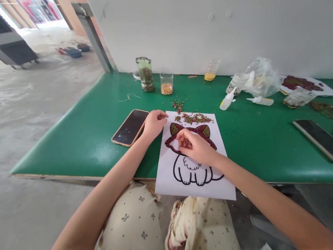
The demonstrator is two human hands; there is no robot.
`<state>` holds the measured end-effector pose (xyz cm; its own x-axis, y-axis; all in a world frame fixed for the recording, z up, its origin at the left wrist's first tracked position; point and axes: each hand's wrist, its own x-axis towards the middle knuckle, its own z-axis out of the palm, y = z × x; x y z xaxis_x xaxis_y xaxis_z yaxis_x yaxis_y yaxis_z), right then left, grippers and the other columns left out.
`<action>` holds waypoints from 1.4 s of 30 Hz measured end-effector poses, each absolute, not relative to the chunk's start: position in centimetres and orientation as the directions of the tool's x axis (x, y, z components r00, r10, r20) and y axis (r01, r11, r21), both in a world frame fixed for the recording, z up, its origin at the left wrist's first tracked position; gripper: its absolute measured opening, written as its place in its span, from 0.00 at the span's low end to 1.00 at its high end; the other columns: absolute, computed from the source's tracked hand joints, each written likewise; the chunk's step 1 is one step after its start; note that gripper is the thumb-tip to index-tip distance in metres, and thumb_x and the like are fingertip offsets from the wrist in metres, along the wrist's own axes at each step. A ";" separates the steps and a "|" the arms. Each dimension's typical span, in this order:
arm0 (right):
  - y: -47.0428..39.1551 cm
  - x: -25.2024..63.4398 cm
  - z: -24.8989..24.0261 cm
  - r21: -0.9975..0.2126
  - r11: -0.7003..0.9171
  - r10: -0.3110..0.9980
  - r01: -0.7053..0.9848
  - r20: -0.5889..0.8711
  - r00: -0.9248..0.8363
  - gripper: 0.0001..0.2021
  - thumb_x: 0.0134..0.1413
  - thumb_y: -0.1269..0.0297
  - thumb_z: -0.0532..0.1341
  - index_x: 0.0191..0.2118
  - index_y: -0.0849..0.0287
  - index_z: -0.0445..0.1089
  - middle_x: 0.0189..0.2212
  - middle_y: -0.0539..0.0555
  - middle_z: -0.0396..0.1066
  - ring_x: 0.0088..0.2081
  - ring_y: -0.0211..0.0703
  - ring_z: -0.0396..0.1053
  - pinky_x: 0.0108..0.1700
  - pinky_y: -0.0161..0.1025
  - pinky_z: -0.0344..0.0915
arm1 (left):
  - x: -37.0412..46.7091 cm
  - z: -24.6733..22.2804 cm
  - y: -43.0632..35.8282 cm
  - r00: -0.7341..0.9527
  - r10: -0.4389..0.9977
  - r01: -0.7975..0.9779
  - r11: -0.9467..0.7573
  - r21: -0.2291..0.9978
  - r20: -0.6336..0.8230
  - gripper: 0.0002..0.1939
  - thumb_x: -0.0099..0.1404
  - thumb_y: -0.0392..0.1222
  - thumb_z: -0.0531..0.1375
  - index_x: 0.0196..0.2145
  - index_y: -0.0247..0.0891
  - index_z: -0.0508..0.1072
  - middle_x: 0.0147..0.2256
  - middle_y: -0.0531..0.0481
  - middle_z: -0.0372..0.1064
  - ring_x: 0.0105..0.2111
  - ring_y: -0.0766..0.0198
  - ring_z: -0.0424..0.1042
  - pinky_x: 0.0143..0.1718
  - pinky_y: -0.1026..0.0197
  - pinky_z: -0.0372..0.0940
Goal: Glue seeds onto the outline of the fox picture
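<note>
A white sheet with a black-outlined animal drawing lies at the table's front edge and hangs slightly over it. Red and green beans fill its ears and the band round its head. Loose beans are scattered along the sheet's top. My right hand is over the animal's face, thumb and fingertips pinched together; whatever they hold is too small to make out. My left hand rests at the sheet's upper left corner with fingers loosely apart and nothing in them, beside an orange-edged phone.
On the green table stand a green bean container and a cup of kernels. Glue bottles, plastic bags, another picture and a second phone lie to the right.
</note>
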<state>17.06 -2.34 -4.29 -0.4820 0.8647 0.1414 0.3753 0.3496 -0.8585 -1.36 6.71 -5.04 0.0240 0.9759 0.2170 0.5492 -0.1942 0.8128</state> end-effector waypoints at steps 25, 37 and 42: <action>-1.7 16.8 -4.0 -0.887 0.276 0.879 0.369 0.078 -0.470 0.12 0.46 0.73 0.57 0.38 0.55 0.60 0.29 0.47 0.67 0.30 0.37 0.63 0.35 0.37 0.60 | -1.1 -4.6 6.5 0.031 0.979 0.559 -0.182 0.809 0.199 0.08 0.52 0.33 0.57 0.30 0.36 0.74 0.31 0.51 0.70 0.33 0.63 0.67 0.38 0.60 0.62; -1.7 16.7 -4.0 -0.878 0.287 0.875 0.383 0.078 -0.477 0.11 0.44 0.73 0.56 0.37 0.55 0.60 0.28 0.46 0.67 0.29 0.36 0.63 0.33 0.36 0.59 | -1.1 -4.8 6.7 0.025 0.977 0.559 -0.189 0.807 0.212 0.07 0.52 0.33 0.58 0.30 0.36 0.74 0.32 0.51 0.70 0.34 0.63 0.68 0.40 0.59 0.62; -1.6 16.8 -4.0 -0.877 0.287 0.876 0.385 0.077 -0.476 0.11 0.44 0.73 0.56 0.37 0.55 0.60 0.28 0.46 0.67 0.29 0.36 0.62 0.33 0.36 0.59 | -1.1 -4.6 6.6 0.018 0.979 0.554 -0.179 0.813 0.203 0.07 0.52 0.33 0.58 0.30 0.36 0.74 0.33 0.51 0.70 0.34 0.63 0.68 0.40 0.59 0.62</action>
<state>16.78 -1.64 -3.96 -0.4764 0.8758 0.0771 0.3852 0.2867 -0.8772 -1.06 6.56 -4.64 0.0184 0.9790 0.2032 0.5535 -0.1792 0.8133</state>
